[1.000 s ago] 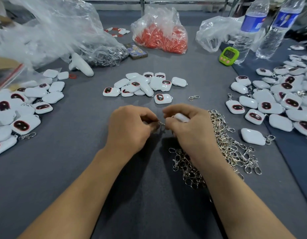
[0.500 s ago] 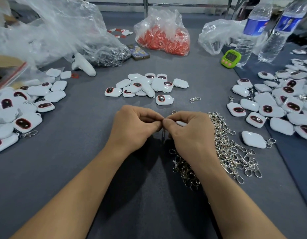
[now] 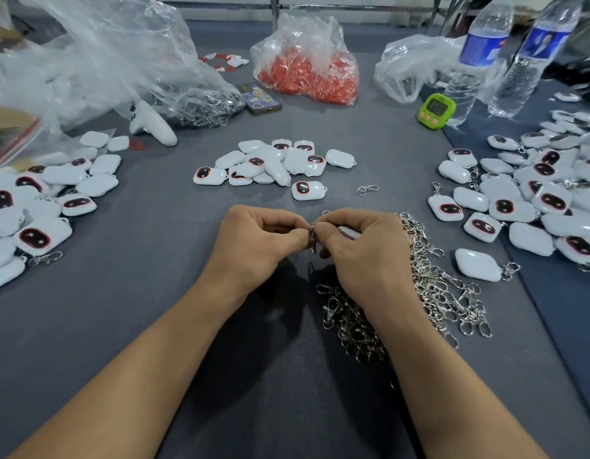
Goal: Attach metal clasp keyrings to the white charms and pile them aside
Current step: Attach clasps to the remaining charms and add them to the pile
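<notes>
My left hand [image 3: 257,246] and my right hand [image 3: 363,256] meet above the grey table [image 3: 121,326], fingertips touching. Between them they pinch a metal clasp keyring [image 3: 312,238], which hangs down. My right hand also holds a white charm [image 3: 348,232], mostly hidden under its fingers. A heap of metal clasp keyrings [image 3: 432,293] lies under and right of my right wrist. Loose white charms [image 3: 273,164] lie in a cluster ahead. A pile of charms with keyrings [image 3: 535,200] spreads at the right, and one such charm [image 3: 477,265] lies beside the heap.
More white charms [image 3: 38,207] lie at the left. Behind are clear plastic bags [image 3: 104,54], a bag of red parts [image 3: 306,67], a phone [image 3: 260,98], a green timer [image 3: 436,111], two water bottles [image 3: 475,58] and a single loose keyring [image 3: 366,189].
My hands have drawn together until the fingertips touch, and the keyring now hangs between them. The view has shifted slightly.
</notes>
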{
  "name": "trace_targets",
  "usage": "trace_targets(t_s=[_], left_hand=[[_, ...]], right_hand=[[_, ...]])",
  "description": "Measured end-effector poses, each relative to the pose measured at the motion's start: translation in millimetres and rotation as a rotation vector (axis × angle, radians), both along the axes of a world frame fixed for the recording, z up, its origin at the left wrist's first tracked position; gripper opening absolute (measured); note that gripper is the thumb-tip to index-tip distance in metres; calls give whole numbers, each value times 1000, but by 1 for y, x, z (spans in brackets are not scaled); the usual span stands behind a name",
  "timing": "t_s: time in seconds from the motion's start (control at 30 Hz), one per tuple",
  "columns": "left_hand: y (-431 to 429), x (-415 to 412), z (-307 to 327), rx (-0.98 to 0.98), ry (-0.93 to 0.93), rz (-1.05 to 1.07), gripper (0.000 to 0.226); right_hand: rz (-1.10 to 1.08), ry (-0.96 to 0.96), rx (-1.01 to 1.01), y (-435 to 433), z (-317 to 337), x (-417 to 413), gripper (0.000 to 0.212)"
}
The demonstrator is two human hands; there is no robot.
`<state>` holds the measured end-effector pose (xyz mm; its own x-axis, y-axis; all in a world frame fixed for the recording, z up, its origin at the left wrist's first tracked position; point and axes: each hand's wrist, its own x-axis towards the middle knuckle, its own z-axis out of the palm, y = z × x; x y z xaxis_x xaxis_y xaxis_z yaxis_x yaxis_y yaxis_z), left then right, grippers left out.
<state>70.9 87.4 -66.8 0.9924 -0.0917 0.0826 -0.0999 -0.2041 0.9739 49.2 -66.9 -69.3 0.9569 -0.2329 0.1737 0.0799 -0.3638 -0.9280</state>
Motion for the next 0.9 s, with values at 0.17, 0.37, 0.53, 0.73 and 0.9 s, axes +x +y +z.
trace_targets(t_s=[0.17,0.37,0.53,0.73,0.9], left_hand=[[2,0,4,-45,10,-43,14],[3,0,7,-24,46,-71,19],[-1,-5,9,-55,61,-40,9],[-4,-6,10,-52,52,-42,13],[-4,-5,11,-38,19,-58,14]], right_hand=[[44,-10,56,0,0,1,10],[77,-6,45,0,-2,1,11],[73,-9,42,0,-2,1,12],[108,-10,53,2,0,0,13],[176,19,128,4,3,-1,14]])
